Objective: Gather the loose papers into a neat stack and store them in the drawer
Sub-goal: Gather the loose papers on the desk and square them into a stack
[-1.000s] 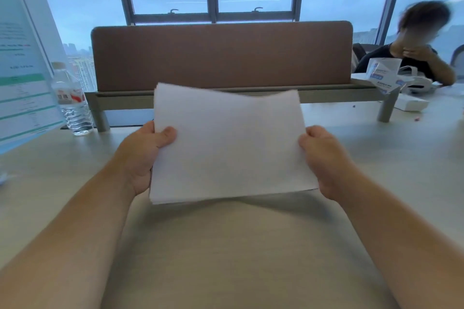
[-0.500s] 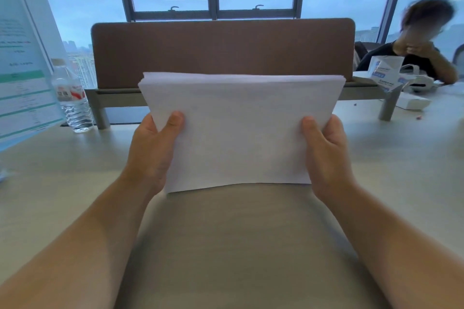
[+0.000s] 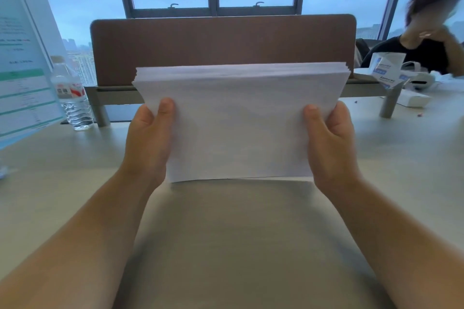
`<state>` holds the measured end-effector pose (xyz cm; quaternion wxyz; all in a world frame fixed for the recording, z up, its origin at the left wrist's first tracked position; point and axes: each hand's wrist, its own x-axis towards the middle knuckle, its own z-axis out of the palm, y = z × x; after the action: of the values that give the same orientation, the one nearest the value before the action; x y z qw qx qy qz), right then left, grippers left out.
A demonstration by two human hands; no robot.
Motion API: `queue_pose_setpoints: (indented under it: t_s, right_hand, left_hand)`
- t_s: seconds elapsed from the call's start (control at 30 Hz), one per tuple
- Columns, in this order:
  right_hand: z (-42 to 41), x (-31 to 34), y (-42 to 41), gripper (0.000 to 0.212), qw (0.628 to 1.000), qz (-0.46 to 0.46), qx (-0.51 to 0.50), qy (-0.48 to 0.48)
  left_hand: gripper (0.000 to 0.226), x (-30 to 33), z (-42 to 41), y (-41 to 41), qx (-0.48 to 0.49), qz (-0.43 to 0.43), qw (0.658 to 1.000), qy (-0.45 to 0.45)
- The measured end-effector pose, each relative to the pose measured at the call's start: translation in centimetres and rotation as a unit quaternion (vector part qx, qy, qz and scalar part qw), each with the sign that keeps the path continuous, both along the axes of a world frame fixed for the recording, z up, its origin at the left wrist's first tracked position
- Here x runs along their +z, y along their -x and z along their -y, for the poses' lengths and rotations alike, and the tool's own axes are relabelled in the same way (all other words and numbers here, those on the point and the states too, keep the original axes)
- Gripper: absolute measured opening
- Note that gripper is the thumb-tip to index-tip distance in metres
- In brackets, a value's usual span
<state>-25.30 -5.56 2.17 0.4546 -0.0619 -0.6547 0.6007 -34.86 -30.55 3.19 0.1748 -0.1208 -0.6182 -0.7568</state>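
Note:
A stack of white papers stands upright on its long edge, its bottom edge touching the light desk. My left hand grips the stack's left side, thumb on the front. My right hand grips the right side the same way. The sheet edges at the top are slightly staggered. No drawer is in view.
A brown divider panel stands behind the papers. A water bottle and a standing printed sign are at the left. At the right, a seated person, a small box and white items lie on the desk.
The stack has swung from tilted and lifted to upright, and its bottom edge has come down onto the desk. Both hands turned with it and kept their grip.

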Motion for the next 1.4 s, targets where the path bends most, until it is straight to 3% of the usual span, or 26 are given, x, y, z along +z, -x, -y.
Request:
queue_pose_setpoints:
  t_s: [0.17,0.33,0.5,0.97,1.2,1.3,1.4]
  right_hand:
    - [0.1,-1.1,0.3,0.017,0.998,0.062,-0.002,-0.006]
    - [-0.2,-0.8,0.4,0.013,0.999,0.03,-0.036,0.001]
    - [-0.4,-1.5,0.6,0.012,0.997,0.075,-0.034,-0.004]
    - [-0.3,-1.3,0.6,0.015,0.997,0.051,-0.051,0.004]
    - [-0.2,-1.7,0.5,0.016,0.995,0.097,-0.036,-0.004]
    - [-0.2,-1.2,0.4,0.014,0.995,0.095,-0.017,0.019]
    - [-0.5,-0.2,0.3,0.009,0.994,0.094,0.02,0.046]
  left_hand:
    - [0.014,-1.3,0.0,0.3,0.021,0.009,0.998,0.06]
    - [0.014,-0.4,-0.2,-0.1,0.032,-0.018,0.997,0.066]
    - [0.015,-1.3,-0.4,0.0,0.026,-0.003,0.995,0.1]
    - [0.021,-1.4,-0.4,0.0,0.03,-0.005,0.996,0.083]
    - [0.019,-2.0,-0.5,-0.1,0.048,-0.007,0.991,0.127]
    - [0.009,-1.8,-0.3,0.3,0.047,0.005,0.993,0.105]
    - [0.014,-1.4,-0.2,0.3,0.036,0.032,0.999,0.013]
